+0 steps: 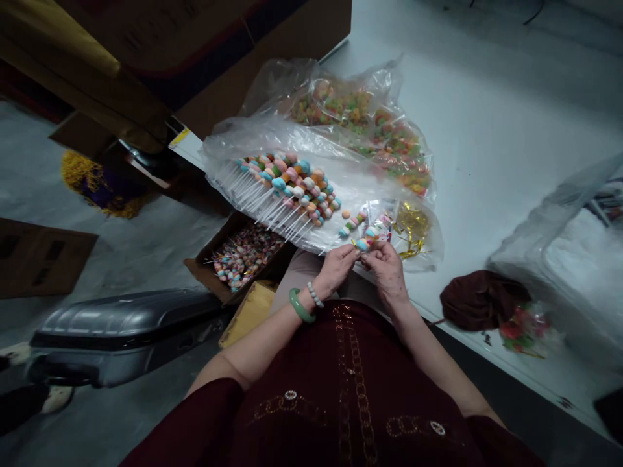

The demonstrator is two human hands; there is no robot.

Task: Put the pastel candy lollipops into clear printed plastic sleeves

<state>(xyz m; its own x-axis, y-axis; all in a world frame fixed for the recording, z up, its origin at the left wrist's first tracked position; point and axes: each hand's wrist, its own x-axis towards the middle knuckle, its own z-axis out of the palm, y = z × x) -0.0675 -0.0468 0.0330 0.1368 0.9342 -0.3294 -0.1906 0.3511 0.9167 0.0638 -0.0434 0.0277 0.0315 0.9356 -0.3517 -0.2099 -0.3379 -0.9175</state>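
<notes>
Both hands meet over the table's near edge at a marshmallow skewer (pixel 367 241), which seems to be in a clear wrapper. My left hand (pixel 337 267) is closed, its fingertips pinching the lower end. My right hand (pixel 387 269) pinches the same end from the other side, and the fingers hide most of the stick. Just beyond lie a short row of loose coloured candies (pixel 353 224), printed clear wrappers (pixel 382 217) and gold twist ties (pixel 413 224). To the left, a pile of candy skewers (pixel 292 185) rests on a plastic sheet (pixel 272 139), white sticks pointing toward me.
Clear bags of colourful gummy candy (pixel 341 107) lie behind the pile. Below the table's left edge, an open carton (pixel 209 275) holds many wrapped candies. A grey suitcase (pixel 131 324) stands left; a dark red cloth bag (pixel 479 299) lies right.
</notes>
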